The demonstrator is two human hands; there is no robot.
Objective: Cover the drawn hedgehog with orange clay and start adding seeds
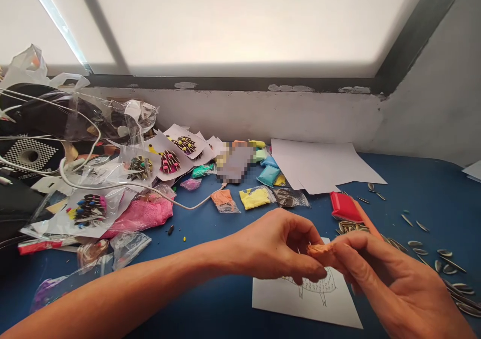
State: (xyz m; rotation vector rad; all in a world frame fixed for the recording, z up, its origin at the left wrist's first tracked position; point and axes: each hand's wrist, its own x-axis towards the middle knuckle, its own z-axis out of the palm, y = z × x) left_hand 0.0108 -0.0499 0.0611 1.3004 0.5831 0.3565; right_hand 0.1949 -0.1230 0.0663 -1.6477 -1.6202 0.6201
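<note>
A small piece of orange modelling clay (pixel 320 249) is between my two hands, above a sheet of paper. The fingertips of my right hand (pixel 391 279) pinch one end of it. My left hand (pixel 276 244) curls its fingers and thumb round the other end; its fingertips are partly hidden. Beneath the hands lies a white sheet with a drawing (pixel 308 306), whose patterned body and two legs show; my hands cover its upper part.
Sunflower seeds (pixel 415 249) lie scattered at the right, near a red clay packet (pixel 345 207). Yellow (pixel 255 198) and orange packets (pixel 224 200) lie ahead. Blank paper (pixel 323 161) is by the wall. At left are seed-and-clay pieces (pixel 169 161), a pink cloth (pixel 145 214) and a white cable (pixel 124 185).
</note>
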